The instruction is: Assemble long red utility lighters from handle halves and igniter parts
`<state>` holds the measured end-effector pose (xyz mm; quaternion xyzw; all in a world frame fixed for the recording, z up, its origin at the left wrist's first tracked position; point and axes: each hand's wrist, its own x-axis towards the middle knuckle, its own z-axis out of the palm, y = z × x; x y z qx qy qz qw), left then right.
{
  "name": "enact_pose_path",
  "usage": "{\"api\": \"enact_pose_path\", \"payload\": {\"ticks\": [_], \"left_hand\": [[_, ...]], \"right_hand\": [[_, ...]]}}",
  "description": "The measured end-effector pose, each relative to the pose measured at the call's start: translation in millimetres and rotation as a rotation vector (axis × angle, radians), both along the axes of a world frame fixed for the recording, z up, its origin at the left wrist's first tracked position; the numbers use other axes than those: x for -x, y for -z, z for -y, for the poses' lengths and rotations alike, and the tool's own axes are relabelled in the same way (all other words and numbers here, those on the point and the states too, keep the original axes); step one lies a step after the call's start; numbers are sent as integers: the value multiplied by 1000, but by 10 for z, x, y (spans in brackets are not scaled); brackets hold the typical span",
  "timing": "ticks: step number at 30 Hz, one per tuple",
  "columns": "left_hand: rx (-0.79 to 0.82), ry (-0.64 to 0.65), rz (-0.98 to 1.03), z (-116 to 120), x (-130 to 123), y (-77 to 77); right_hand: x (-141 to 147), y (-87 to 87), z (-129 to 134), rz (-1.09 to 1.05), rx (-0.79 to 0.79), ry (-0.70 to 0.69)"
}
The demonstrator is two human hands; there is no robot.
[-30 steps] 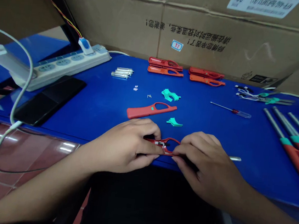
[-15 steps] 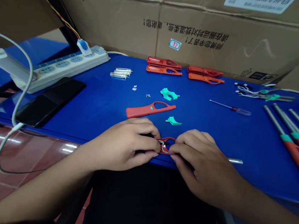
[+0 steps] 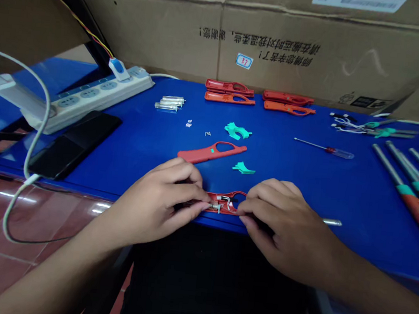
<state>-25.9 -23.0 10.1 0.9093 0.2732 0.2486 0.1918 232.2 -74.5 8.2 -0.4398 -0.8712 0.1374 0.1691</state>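
I observed the shell (image 3: 213,196), red and open side up, just below the centre of the frame, at the near edge of the blue table (image 3: 280,154). The left hand (image 3: 171,198) had its fingers closed on the shell's left end, tips touching a small clear piece (image 3: 215,206) inside. The right hand (image 3: 281,222) pinched the opposite end between thumb and fingers. White wires (image 3: 229,204) lay in the shell between both hands. Near centre, a red casing (image 3: 204,152) lay beyond the left hand, a green trigger (image 3: 244,168) lay beyond the shell, and a screwdriver (image 3: 339,152) lay right of centre.
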Motion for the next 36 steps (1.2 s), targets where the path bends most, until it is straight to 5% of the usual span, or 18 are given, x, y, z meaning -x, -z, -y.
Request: {"api": "enact_pose_path", "payload": {"ticks": [14,25,36], "left_hand": [[-12,-105,-2,198,9,144],[-121,-55,51,201,31,270],[-73,-75,79,188,3,220]], "right_hand": [[82,-133,-132,33,18,-35],[153,-163,-355,181,-104,-306],[202,-164,-435,308,-183,-433]]}}
